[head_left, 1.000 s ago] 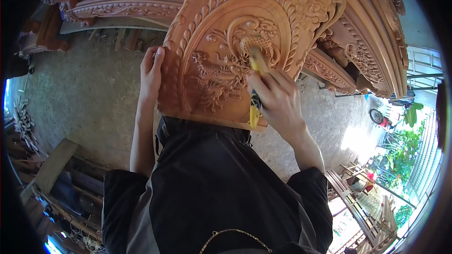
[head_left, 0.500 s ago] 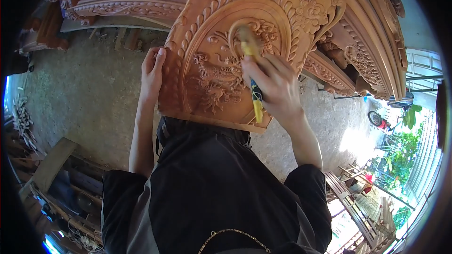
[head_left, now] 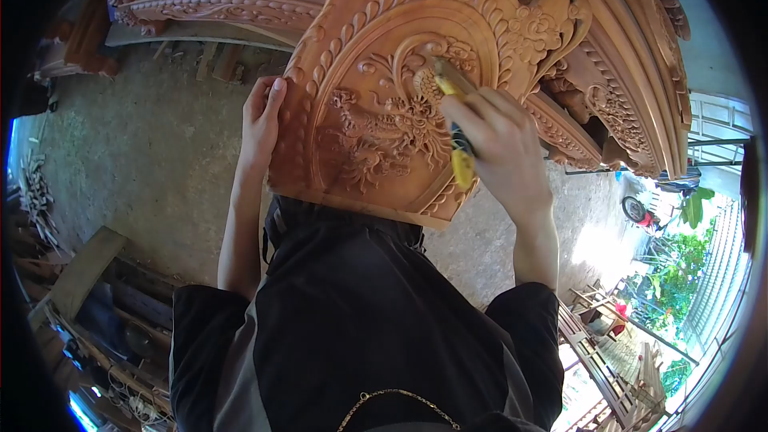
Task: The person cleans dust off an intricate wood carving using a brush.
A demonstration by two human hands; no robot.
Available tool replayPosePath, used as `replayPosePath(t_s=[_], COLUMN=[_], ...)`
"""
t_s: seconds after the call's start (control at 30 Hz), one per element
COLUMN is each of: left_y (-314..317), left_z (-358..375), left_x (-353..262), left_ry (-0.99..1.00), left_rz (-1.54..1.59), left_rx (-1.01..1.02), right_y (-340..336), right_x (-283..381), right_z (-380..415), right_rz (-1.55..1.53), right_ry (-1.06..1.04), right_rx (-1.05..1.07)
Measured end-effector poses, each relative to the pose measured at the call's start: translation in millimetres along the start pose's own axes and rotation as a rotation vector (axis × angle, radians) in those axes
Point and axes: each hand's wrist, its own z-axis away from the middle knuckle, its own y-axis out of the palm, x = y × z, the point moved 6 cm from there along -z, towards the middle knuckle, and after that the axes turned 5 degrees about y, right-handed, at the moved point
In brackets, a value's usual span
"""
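A carved wooden panel (head_left: 330, 162) with a dragon relief inside a leaf-edged arch leans up from my waist. On its left edge my left hand (head_left: 262, 118) is closed, thumb on the front face. My right hand (head_left: 500, 140) grips a paintbrush (head_left: 460, 162) with a yellow and dark handle. The bristles are at the carved swirls right of the panel's middle. Part of the handle is hidden by my fingers, and the bristle end is slightly blurred.
More carved wooden pieces (head_left: 228, 5) lie behind the panel, with a stack of curved carved boards (head_left: 632, 72) on the right. Concrete floor (head_left: 152, 160) spreads on the left. Timber (head_left: 84, 276) sits at lower left. A wheeled vehicle (head_left: 636, 210) and plants (head_left: 680, 260) stand outside at right.
My right hand and the paintbrush have shifted right and slightly down across the panel, uncovering more of the dragon. The panel has tilted a little; my left hand stays on its edge.
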Motion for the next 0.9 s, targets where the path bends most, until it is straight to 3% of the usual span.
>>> replayPosePath(t_s=[0.03,0.1,0.23,0.3,0.4,0.57,0.67,0.83,0.87,0.9], left_y=[0.1,0.5,-0.3,-0.8,0.6,-0.5,0.3,0.6,1.1,1.0], left_z=[-0.2,-0.6,0.7,1.0,-0.7,-1.2,-1.2,-2.2,-1.2,-0.1], left_x=[0.4,0.4,-1.1,-0.1,-1.5,2.0,2.3,2.1,2.9,2.7], left_ry=[0.008,0.016,0.007,0.000,0.065,0.034,0.010,0.053,0.036,0.036], left_rz=[0.012,0.022,0.011,0.009,0.018,0.000,0.020,0.032,0.053,0.053], left_rx=[0.002,0.005,0.006,0.002,0.019,0.019,0.003,0.020,0.027,0.028], right_y=[3.8,14.9,10.3,-2.2,5.4,9.2,-2.2,11.2,30.7,36.8], right_x=[-0.9,10.8,17.2,3.5,-0.1,-2.9,-32.0,-65.8,-70.4,-58.2], right_z=[-2.7,-7.2,2.7,1.3,-8.9,0.6,11.9,27.1,29.5,24.2], right_rz=[0.005,-0.119,0.023,0.043,-0.175,-0.171,-0.196,-0.329,-0.679,-0.611], right_ry=[0.002,-0.215,-0.187,0.020,-0.081,-0.209,-0.032,0.356,0.612,0.529], right_rx=[-0.002,-0.047,-0.038,0.019,-0.109,-0.180,-0.138,-0.603,-0.595,-0.643])
